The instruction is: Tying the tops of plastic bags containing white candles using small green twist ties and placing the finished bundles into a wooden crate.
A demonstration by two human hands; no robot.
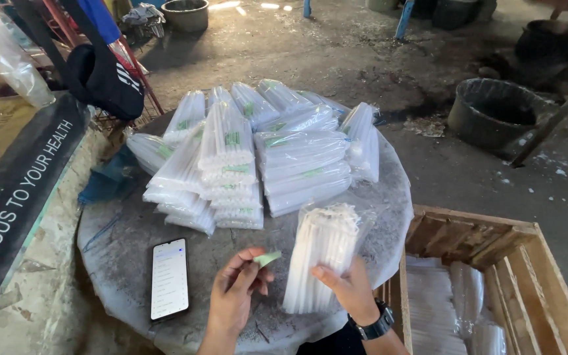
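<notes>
Phone [169, 279] lies flat, screen up, on the round table [119, 253], close by so I can peek at it. Left hand [236, 292] next: fingers pinched shut on a small green label [267, 258], tip up, ready near the bag. Right hand [348, 286] w/ watch is wrapped round a clear bag of white sticks [323, 253], standing it up, open end on top. Full bags [258, 154] are piled behind; wood crate [494, 283] sits far right.

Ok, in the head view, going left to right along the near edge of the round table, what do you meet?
Phone → left hand pinching a small green slip → clear bag of white sticks held by the right hand → wooden crate.
</notes>
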